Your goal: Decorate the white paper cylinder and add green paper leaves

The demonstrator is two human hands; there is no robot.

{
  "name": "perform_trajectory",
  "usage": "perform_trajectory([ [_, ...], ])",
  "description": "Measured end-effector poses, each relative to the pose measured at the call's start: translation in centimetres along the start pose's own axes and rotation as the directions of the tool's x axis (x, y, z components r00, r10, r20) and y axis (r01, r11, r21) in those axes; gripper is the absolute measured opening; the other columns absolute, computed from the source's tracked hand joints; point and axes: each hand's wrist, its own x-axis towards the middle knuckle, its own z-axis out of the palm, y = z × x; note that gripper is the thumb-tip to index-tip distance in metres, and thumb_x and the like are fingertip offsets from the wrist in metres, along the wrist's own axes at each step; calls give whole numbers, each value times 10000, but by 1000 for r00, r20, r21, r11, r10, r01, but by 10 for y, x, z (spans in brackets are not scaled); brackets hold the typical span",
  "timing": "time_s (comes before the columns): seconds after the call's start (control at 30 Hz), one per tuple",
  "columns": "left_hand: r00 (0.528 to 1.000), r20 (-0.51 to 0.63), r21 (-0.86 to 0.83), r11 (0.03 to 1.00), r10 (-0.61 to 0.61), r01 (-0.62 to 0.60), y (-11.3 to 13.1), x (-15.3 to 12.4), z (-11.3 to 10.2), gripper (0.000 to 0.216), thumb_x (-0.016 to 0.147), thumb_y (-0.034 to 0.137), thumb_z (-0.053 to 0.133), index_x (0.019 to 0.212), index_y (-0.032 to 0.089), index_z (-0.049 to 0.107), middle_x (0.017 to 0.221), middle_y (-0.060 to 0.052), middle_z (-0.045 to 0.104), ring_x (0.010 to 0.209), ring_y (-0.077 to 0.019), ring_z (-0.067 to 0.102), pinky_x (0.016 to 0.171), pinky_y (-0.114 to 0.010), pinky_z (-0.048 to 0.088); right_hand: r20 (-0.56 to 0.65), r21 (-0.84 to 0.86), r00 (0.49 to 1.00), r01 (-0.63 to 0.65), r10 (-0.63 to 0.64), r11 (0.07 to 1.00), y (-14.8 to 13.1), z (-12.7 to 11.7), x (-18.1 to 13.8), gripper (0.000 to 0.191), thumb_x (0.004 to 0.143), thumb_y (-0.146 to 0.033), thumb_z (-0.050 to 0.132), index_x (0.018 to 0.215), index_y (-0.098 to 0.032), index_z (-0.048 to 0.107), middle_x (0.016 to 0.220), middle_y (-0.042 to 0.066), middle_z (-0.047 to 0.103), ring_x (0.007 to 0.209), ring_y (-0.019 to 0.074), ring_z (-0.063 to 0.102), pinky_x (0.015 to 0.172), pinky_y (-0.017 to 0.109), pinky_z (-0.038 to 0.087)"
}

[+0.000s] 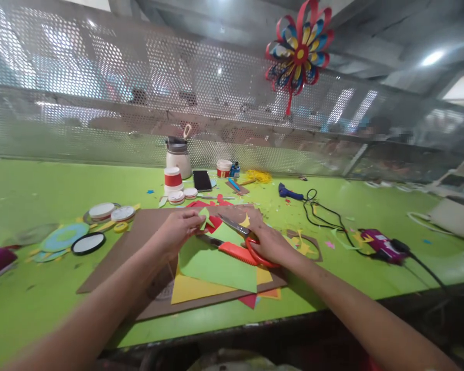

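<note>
Green paper scrap [204, 218] is pinched in the left hand [181, 228], ten o'clock from the scissors [239, 228] the right hand [268, 239] grips, fingers curled. At eleven, a tub [172, 170] wears a red label [173, 180] I can't read.

The head camera looks forward and down from the near side of the green table [371, 206], an arm's reach behind the left hand [183, 229] and right hand [268, 242], its wide view stretching to the perforated screen [112, 77] along the far side.
</note>
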Motion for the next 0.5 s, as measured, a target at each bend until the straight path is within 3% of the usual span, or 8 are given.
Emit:
perform_trajectory([
  [0.13,994,-41,-20,995,-97,97,-9,-6,-17,79,622,120,769,638,79,704,693,-119,710,622,-194,661,587,-274,559,3,4,1000,1,-1,1000,6,-7,2,330,867,-380,522,1169,-258,577,1213,108,575,995,258,601,736,302,424],
  [0.23,991,-97,-109,991,-89,78,-5,-6,-23,49,679,53,695,637,77,694,707,-114,699,642,-177,662,617,-261,574,-14,-1,1000,24,-24,1000,8,-9,10,426,865,-345,524,1283,-264,503,1266,120,534,1095,269,548,841,337,419],
  [0.37,992,-123,-208,978,-8,-18,14,-3,-9,148,712,14,641,599,106,666,705,-70,668,682,-150,651,734,-277,589,16,15,989,148,-148,989,8,-6,25,418,839,-297,558,1256,-282,530,1268,82,534,1124,237,524,883,323,424],
  [0.5,998,-55,-238,970,34,-46,24,-2,13,135,706,62,683,582,112,666,685,-42,628,707,-153,642,788,-294,583,28,15,972,233,-234,972,7,-17,27,343,816,-292,603,1154,-237,623,1121,96,620,1081,269,530,916,397,411],
])
